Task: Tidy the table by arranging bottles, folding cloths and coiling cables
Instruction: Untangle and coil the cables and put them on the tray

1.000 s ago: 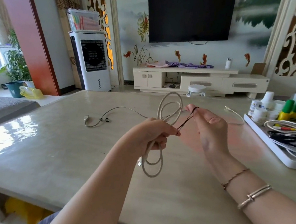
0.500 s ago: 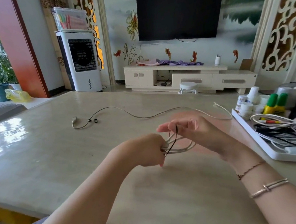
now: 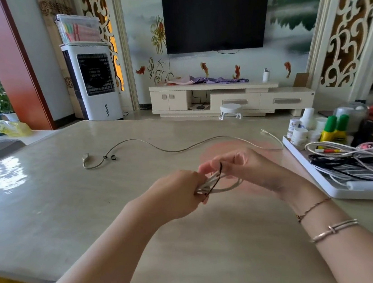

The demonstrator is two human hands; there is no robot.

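Note:
A coiled white cable [image 3: 228,185] lies flat just above the beige table [image 3: 70,204], gripped at its left end by my left hand [image 3: 178,192]. A thin black band [image 3: 217,177] stretches from that grip up to the fingers of my right hand [image 3: 238,165], which pinch it. A second white cable [image 3: 181,148] lies uncoiled across the table behind my hands, with two small black rings [image 3: 109,158] near its left plug.
A white tray [image 3: 344,191] at the right holds tangled white and black cables [image 3: 359,161], small white bottles [image 3: 299,134], two yellow bottles with green caps [image 3: 334,129] and other containers. Beyond the table stand a TV cabinet, a stool and a cooler fan.
The coil went from held upright to lying flat and lower between my hands. My right hand turned over and now pulls the black band upward. The camera shifted right.

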